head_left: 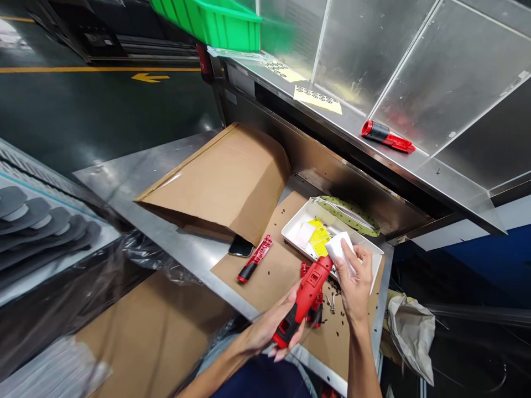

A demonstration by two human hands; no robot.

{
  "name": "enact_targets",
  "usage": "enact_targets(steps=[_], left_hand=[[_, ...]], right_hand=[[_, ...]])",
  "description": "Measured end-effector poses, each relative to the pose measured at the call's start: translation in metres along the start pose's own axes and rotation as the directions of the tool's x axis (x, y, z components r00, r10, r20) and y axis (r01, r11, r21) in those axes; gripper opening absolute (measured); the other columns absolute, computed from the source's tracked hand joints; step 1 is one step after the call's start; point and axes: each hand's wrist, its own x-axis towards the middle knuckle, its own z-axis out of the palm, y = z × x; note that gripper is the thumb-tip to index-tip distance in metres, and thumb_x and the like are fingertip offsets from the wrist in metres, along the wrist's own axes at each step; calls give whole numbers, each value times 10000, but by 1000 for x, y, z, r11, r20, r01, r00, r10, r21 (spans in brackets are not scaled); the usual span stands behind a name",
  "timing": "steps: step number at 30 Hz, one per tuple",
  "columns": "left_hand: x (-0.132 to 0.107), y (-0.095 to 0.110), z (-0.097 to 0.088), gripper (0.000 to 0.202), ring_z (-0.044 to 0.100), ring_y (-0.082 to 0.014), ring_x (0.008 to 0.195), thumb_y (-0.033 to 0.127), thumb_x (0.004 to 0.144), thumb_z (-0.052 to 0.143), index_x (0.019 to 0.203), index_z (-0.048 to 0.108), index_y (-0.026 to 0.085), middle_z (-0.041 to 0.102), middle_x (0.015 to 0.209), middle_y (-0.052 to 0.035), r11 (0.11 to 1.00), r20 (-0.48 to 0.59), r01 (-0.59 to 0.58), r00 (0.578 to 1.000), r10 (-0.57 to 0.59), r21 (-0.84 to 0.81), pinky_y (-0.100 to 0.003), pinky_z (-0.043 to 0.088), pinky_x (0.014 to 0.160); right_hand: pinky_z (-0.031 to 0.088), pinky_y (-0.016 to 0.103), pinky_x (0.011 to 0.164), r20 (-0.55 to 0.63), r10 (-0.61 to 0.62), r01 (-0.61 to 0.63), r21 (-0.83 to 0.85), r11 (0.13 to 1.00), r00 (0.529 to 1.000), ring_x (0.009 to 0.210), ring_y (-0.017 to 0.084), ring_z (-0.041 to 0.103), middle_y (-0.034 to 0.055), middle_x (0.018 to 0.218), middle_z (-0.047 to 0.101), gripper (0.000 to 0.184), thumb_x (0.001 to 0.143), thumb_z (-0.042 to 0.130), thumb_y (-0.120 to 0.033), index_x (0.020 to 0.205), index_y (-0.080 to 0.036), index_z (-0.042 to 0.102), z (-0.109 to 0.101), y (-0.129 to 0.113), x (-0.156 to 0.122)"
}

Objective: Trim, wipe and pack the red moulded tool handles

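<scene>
My left hand [276,323] is wrapped round the black grip part of a red and black plastic tool housing [313,282], held tilted above the cardboard sheet. Between the fingers and thumb of my right hand [355,273] is a white wiping pad [341,250], close against the upper end of the housing. Whether the pad is cloth or sponge I cannot tell. More red and black housing parts [317,309] lie under the held one, partly hidden. Another housing half [255,260] rests on the sheet to the left, its inner ribs facing up.
A white tray [290,221] holds yellow labels [318,237], with a green zip pouch [348,214] at its back edge. Small black bits and screws [332,302] dot the sheet. A cardboard box [219,182] stands left, a phone [240,247] beside it. A housing [388,136] lies on the shelf.
</scene>
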Motion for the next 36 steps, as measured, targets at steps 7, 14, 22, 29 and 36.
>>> enact_targets(steps=[7,14,22,29,36], left_hand=[[-8,14,11,967,405,-57,340,536,912,631,1608,45,208,586,575,58,949,-165,0,985,56,316,-139,257,348],[-11,24,11,913,443,-108,411,567,903,541,1612,123,172,543,573,62,759,-204,49,972,113,649,-209,391,424],[-13,38,19,689,621,-231,950,358,874,520,1543,400,243,722,1145,-31,455,-258,125,935,244,882,-314,503,902],[-12,35,20,674,596,-271,1176,356,878,510,1538,414,263,635,1390,-22,422,-301,177,921,248,889,-362,433,1075],[-12,34,15,682,647,-258,1073,313,856,535,1525,435,231,744,1141,-27,462,-271,119,922,277,879,-307,504,946]], right_hand=[[502,472,948,53,-169,176,-179,968,984,1155,260,507,120,1206,515,349,970,562,-348,1301,-298,661,-5,-3,-25],[518,439,899,157,-370,401,-287,870,916,1117,251,510,100,1209,499,460,962,575,-229,1398,-376,561,-19,4,-18],[526,428,852,289,-436,512,-293,807,853,1070,254,497,101,1199,513,469,956,581,-209,1400,-359,559,-29,-4,-19],[523,442,872,300,-437,520,-309,797,848,1078,258,499,111,1210,517,440,965,552,-210,1382,-346,581,-24,-5,-29],[521,421,840,304,-414,503,-338,795,858,1064,266,495,126,1213,530,415,962,557,-220,1364,-310,606,-21,-3,-34]])
